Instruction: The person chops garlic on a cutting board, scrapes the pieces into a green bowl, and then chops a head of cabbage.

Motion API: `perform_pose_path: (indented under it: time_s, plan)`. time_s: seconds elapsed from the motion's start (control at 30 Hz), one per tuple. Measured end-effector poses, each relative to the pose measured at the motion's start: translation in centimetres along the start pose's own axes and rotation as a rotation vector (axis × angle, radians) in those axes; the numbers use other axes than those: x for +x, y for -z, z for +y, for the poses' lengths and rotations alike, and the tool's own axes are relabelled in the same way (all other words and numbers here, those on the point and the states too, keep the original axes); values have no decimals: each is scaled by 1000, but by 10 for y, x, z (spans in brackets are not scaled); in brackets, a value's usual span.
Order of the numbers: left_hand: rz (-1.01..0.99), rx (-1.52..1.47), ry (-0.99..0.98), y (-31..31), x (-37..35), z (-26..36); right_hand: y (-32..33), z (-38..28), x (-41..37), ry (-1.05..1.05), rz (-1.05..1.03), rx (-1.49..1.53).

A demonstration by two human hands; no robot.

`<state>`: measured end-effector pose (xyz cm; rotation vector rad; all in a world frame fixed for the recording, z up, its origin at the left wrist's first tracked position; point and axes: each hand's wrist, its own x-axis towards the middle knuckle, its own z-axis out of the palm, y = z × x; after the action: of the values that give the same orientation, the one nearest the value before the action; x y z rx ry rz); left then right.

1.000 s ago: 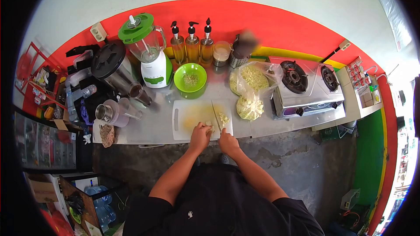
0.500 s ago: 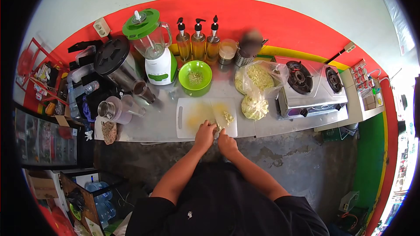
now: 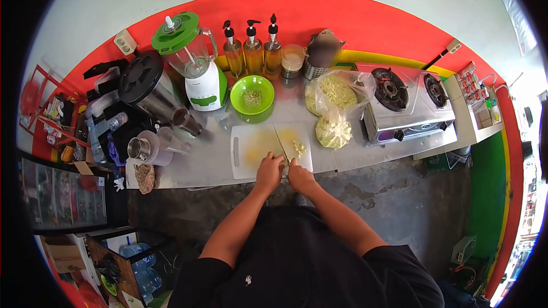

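A white cutting board [image 3: 242,162] lies at the front of the steel counter. My right hand [image 3: 301,178] is closed round the handle of a knife [image 3: 281,140], whose blade points away from me across the board. Close by on its left, my left hand [image 3: 269,172] is curled with fingers pressed together near the blade; what they hold, if anything, is hidden. Pale chopped pieces [image 3: 298,148] lie right of the blade. Behind the board, a green bowl [image 3: 253,116] holds more finely chopped bits.
Right of the board are a cabbage [image 3: 333,133], a plastic bag of shredded cabbage [image 3: 338,92] and a two-burner gas stove [image 3: 408,128]. A blender [image 3: 206,92], pump bottles [image 3: 253,60] and steel cups line the back and left. A brown stone-like lump [image 3: 146,178] sits at the left edge.
The knife blade has turned from showing its broad side to a thin line. Both hands have shifted slightly, and the camera view has moved a little.
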<state>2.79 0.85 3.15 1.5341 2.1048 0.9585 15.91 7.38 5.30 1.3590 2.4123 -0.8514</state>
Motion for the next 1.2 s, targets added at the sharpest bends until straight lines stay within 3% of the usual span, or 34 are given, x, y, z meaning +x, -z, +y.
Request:
perform_pose_path:
  time_s: [0.4,0.47,0.73,0.8,1.03,1.2]
  plan:
    - [8,-35,57,-6,-1,-4,-21,18,3,36,65,17]
    - [-3,-15,35,-6,-1,-5,-17,27,7,66,-3,-36]
    - [-62,7,-48,0,7,-7,5,42,3,12,71,-114]
    - [-122,1,-45,3,12,-6,1,35,2,26,107,-3]
    - [-201,201,-75,15,8,13,-3,13,-15,-10,99,-30]
    - [-110,166,-161,16,-3,8,11,-9,-33,-81,60,-23]
